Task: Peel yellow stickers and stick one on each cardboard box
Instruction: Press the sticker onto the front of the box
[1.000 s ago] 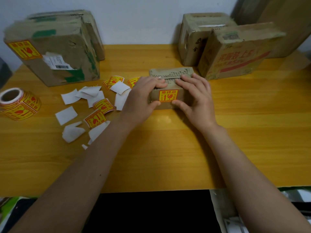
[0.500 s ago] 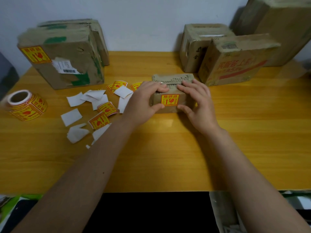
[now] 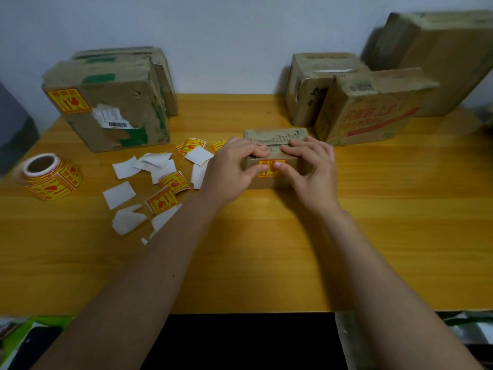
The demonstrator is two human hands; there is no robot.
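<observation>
While smoothing the yellow sticker (image 3: 270,166) onto the near face of the small cardboard box (image 3: 266,184), probably best to be working both thumbs outward from the middle toward the corners, chasing out bubbles and sealing the edges, pressing firmly yet without caving in the soft, worn cardboard. Also worth bracing the box down against the surface (image 3: 266,249) during the rubbing, guarding against a slide back toward the cartons behind. Left hand (image 3: 232,169) grasping the box, fingers curling over its top edge, thumb lying on the sticker's left part; right hand (image 3: 312,172) grasping it likewise, fingers draping over the top and the right end, thumb pressing the sticker's right part. Box sitting near the middle of the surface, just in front of the red-printed carton (image 3: 370,108), looking squat, grey-brown and scuffed, with a ragged torn flap lying open along the back of its top. Sticker showing yellow with red print, sitting roughly level and centred on the near face, partly hiding under the thumbs, so no telling about its corners. Lying to the left: loose stickers (image 3: 162,204), white backing papers (image 3: 118,194) and the sticker roll (image 3: 50,177), with a larger box (image 3: 114,113) already wearing its label beyond them.
</observation>
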